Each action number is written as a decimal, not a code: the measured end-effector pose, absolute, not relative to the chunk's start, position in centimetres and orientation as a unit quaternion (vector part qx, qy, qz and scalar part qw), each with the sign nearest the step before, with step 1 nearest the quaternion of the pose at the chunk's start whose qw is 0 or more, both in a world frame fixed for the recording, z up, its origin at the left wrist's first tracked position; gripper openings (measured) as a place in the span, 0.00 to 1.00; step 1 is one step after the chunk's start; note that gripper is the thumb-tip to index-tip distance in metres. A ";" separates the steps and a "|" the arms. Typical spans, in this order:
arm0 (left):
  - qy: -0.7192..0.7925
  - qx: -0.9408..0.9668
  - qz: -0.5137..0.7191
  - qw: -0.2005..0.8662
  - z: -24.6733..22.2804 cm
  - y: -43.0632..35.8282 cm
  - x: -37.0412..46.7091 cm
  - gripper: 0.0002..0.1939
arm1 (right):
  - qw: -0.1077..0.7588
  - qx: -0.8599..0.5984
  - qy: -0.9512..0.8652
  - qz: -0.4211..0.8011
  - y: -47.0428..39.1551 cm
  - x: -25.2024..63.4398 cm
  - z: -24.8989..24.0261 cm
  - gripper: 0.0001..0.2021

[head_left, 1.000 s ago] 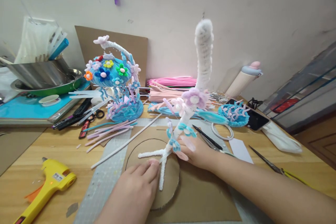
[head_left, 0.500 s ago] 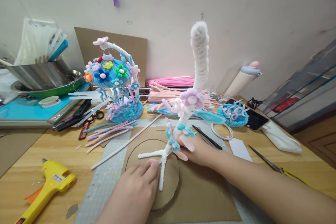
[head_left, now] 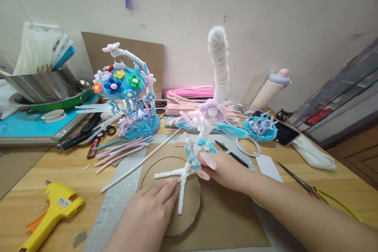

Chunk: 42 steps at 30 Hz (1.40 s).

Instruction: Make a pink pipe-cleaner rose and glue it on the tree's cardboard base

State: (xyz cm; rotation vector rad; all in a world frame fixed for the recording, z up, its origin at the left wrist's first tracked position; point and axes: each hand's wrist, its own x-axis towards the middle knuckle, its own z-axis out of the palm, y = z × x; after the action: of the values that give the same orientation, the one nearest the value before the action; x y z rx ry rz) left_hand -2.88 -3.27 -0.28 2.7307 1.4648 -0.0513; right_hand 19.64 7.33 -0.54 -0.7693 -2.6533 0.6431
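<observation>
A white, fuzzy pipe-cleaner stem stands upright, leaning a little, with purple, pink and blue flowers and leaves along it. Its splayed white legs rest on a round cardboard disc. My right hand reaches in from the right and grips the lower stem; the flowers and leaves hide most of its fingertips. On the disc lies my left hand, palm down, its fingers stretched forward with their tips beside the join of the legs. Whether those fingertips press on a leg cannot be made out.
A yellow glue gun lies at the left. Behind stands a blue flowered pipe-cleaner piece near loose pipe cleaners. At the right are scissors, a black pen, a blue ring-shaped piece and a bottle.
The top of the white stem has shifted slightly left, partly with a small camera shift. Both hands keep nearly the same places at its base.
</observation>
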 end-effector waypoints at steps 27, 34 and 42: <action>0.532 0.844 0.027 0.063 -0.3 -2.9 1.3 0.35 | 0.216 -0.534 -0.802 0.158 3.0 24.3 -1.9 0.24; 0.580 0.814 0.011 0.008 -0.2 -2.5 4.3 0.36 | 0.157 -0.545 -0.818 0.098 5.6 22.4 -3.5 0.21; 0.560 0.826 0.059 0.016 -1.2 -2.5 3.1 0.37 | 0.162 -0.579 -0.797 0.061 6.2 24.3 0.2 0.12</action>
State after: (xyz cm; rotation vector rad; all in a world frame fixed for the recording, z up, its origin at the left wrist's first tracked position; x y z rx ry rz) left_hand 3.13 -2.46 -1.18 2.5687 1.7419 0.1829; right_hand 24.27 6.23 0.23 -1.6510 -2.2749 0.1729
